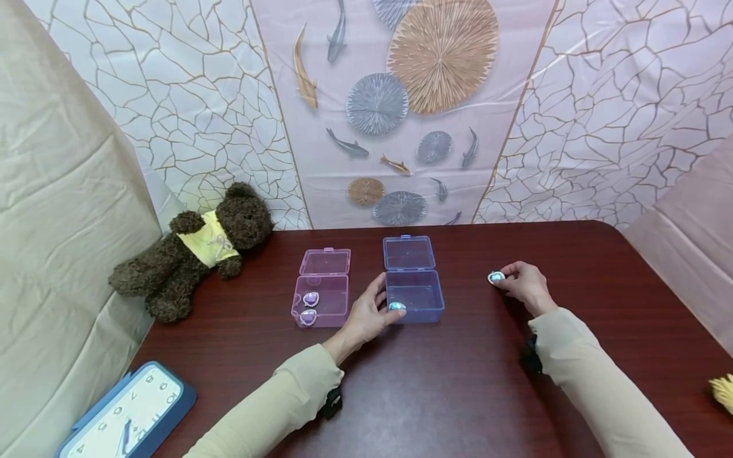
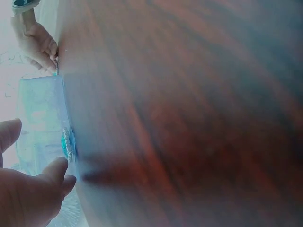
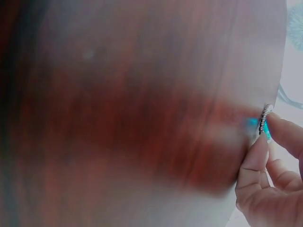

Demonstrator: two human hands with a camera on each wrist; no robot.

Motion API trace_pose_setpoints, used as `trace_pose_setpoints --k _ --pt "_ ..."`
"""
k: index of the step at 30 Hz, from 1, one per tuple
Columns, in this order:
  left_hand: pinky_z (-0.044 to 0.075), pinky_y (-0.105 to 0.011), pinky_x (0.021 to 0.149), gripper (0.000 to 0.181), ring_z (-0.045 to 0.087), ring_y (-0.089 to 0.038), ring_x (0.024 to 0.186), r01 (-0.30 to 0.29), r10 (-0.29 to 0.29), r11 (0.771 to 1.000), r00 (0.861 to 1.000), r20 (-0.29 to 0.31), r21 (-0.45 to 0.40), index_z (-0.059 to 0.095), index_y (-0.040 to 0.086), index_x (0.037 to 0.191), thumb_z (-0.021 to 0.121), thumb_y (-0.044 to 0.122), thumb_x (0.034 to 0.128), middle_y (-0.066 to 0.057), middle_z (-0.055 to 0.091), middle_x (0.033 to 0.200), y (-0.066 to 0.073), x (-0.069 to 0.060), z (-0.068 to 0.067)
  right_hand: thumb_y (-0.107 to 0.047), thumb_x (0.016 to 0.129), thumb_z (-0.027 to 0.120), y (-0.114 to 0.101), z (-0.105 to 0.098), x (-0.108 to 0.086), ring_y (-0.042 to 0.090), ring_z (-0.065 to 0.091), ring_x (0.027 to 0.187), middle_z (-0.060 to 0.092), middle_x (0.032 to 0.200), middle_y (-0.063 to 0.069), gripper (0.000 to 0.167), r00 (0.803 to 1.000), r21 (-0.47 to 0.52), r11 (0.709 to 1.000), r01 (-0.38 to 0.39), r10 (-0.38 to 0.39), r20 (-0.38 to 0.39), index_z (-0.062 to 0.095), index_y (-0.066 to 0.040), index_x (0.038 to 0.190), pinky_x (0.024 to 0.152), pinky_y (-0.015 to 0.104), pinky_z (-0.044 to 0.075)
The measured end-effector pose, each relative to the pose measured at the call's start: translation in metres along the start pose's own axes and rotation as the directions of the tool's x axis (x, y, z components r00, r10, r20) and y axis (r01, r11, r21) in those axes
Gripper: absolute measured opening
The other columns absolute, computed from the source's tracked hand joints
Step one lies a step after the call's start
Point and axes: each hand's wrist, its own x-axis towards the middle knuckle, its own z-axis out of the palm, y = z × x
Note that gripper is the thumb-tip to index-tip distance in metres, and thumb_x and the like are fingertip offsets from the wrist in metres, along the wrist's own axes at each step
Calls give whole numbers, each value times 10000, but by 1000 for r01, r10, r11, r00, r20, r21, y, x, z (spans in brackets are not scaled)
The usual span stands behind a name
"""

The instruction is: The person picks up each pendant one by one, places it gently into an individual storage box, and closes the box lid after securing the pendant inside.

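An open blue see-through plastic box (image 1: pixel 420 315) stands mid-table with its lid tilted back. My left hand (image 1: pixel 366 315) holds this box at its left side, thumb at the front corner. A teal gem with a beaded rim (image 1: pixel 397 306) shows by that corner, seemingly inside the box; the left wrist view shows the gem (image 2: pixel 65 144) just beyond the thumb tip. Farther right, my right hand (image 1: pixel 525 285) pinches another teal beaded-rim gem (image 1: pixel 495 277) between thumb and finger, at the tabletop. In the right wrist view this gem (image 3: pixel 265 120) stands on edge.
Left of the blue box is an open pink plastic box (image 1: pixel 332 320) with two purple gems (image 1: pixel 310 299) in it. A brown teddy bear (image 1: pixel 197 251) lies at the back left, and a blue-framed clock (image 1: pixel 128 413) at the front left. Something yellow (image 1: pixel 723 391) shows at the right edge.
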Motion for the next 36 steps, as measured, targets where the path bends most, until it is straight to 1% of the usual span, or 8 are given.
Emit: trace_pose_setpoints --k 9,13,19,23,27,29,32,36 --pt "337 -446 1083 828 320 -368 1359 2 -2 1000 1000 -6 8 197 -18 1478 670 -61 799 -233 287 1494 2 -1 0 -29 860 641 -3 2 -2 60 540 604 604 818 116 256 997 8 997 76 -75 -11 526 89 1056 537 196 516" --pt "334 -446 1084 823 319 -365 1360 4 -4 1000 1000 -7 5 201 -15 1478 669 -61 802 -229 286 1496 1 -1 -1 16 877 600 -4 5 -2 1 576 621 593 790 59 262 994 123 986 108 -110 12 497 126 1092 583 178 544" --pt "343 -447 1080 826 323 -371 1356 3 -3 1000 1000 -5 22 200 -20 1476 673 -58 800 -233 285 1495 2 -2 -1 25 919 538 -19 8 -4 -3 635 694 601 810 -37 328 979 388 912 133 -182 91 411 174 1183 683 201 570" --pt "336 -453 1084 824 326 -366 1357 10 -10 1000 1000 -7 18 204 -13 1477 673 -54 801 -228 290 1495 2 -2 0 -21 929 549 -40 12 -9 17 636 740 611 843 -90 365 971 477 871 116 -201 131 415 143 1227 707 195 565" --pt "334 -451 1085 822 336 -353 1355 12 -12 1000 1000 -8 12 211 -4 1479 672 -54 801 -216 301 1494 2 -1 0 -21 935 542 -62 19 -15 37 631 757 628 871 -84 389 958 585 809 61 -212 194 410 131 1267 707 179 556" --pt "343 -453 1079 821 342 -359 1351 3 -3 1000 1000 -8 16 212 -13 1475 673 -59 797 -222 306 1489 3 -2 1 -27 937 542 -72 25 -18 46 631 759 639 878 -80 407 950 611 791 37 -217 223 408 130 1288 698 172 552" --pt "349 -447 1076 821 345 -359 1349 0 0 1000 1000 -8 18 214 -18 1473 673 -64 794 -224 311 1486 3 -2 1 -30 942 535 -85 35 -23 57 639 769 649 890 -70 418 935 608 793 28 -236 266 412 135 1305 702 182 555" --pt "346 -447 1079 812 347 -358 1348 -2 2 1000 1000 -6 13 214 -19 1472 668 -59 800 -230 317 1480 2 -1 1 -21 947 518 -96 50 -28 79 662 783 647 914 -31 404 910 581 814 14 -251 330 421 138 1306 736 217 565"
